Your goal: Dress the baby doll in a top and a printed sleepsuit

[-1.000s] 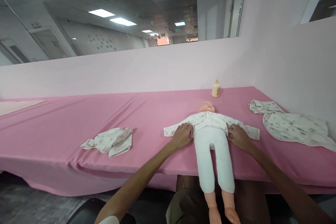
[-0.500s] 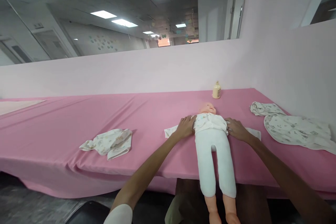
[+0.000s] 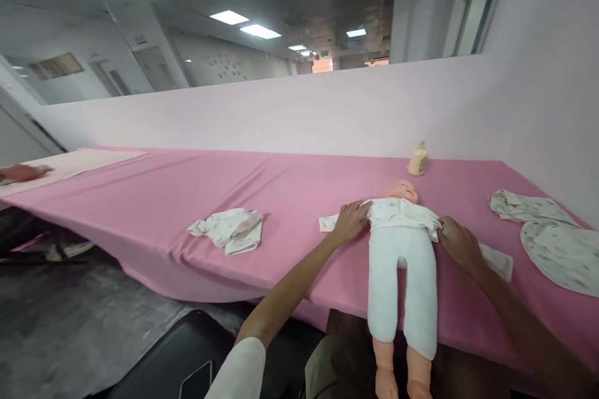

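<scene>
A baby doll (image 3: 403, 280) lies on its back on the pink-covered table, head toward the wall, bare feet hanging past the front edge. It has on white pants and a white printed baby shirt (image 3: 397, 213). At the doll's left-hand side in the picture, my left hand (image 3: 350, 223) grips the shirt's edge near the chest. My right hand (image 3: 461, 244) pinches the shirt's lower edge on the other side and holds it stretched outward. The shirt's sleeves stick out from behind both hands. My fingertips are partly hidden by the fabric.
A crumpled printed garment (image 3: 231, 230) lies left of the doll. More printed baby clothes (image 3: 561, 252) are at the right by the wall. A cream pump bottle (image 3: 418, 159) stands at the back. Another person's hand (image 3: 23, 172) rests on a pale mat (image 3: 93, 161) far left.
My right hand has pulled the shirt's edge outward, away from the doll's body. The view has turned left, bringing another person's hand and a phone on a black chair into sight.
</scene>
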Tool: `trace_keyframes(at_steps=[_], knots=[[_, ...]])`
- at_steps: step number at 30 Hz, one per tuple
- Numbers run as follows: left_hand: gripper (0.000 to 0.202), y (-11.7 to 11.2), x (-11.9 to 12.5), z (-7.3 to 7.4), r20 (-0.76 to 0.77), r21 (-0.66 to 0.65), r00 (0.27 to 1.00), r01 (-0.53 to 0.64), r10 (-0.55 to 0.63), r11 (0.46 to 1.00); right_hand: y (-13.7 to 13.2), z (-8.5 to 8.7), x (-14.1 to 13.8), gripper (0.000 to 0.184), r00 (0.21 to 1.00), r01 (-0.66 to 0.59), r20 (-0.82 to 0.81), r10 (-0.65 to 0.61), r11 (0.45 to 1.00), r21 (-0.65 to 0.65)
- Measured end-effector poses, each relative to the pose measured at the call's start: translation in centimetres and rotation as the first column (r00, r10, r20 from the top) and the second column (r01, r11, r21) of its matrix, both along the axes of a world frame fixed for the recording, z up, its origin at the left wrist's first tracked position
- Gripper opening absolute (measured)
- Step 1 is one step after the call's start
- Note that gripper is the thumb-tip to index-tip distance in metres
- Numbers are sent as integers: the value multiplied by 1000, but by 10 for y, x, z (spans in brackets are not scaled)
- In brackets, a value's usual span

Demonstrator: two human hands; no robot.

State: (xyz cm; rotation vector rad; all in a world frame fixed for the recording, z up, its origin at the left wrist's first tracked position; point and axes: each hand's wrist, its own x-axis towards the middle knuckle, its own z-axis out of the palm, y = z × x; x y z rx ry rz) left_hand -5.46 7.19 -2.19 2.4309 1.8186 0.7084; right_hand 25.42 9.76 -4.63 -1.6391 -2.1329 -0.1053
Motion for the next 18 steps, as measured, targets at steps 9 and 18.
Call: trace_keyframes(at_steps=[9, 18], knots=[[44, -85, -155, 36, -226, 77, 800, -554, 555, 829, -52, -21, 15, 40, 988, -72, -118, 100, 972, 223], [50, -178, -293, 21, -333, -60, 550, -823, 766, 565, -96, -26, -1, 40, 952, -169, -198, 231, 943, 285]])
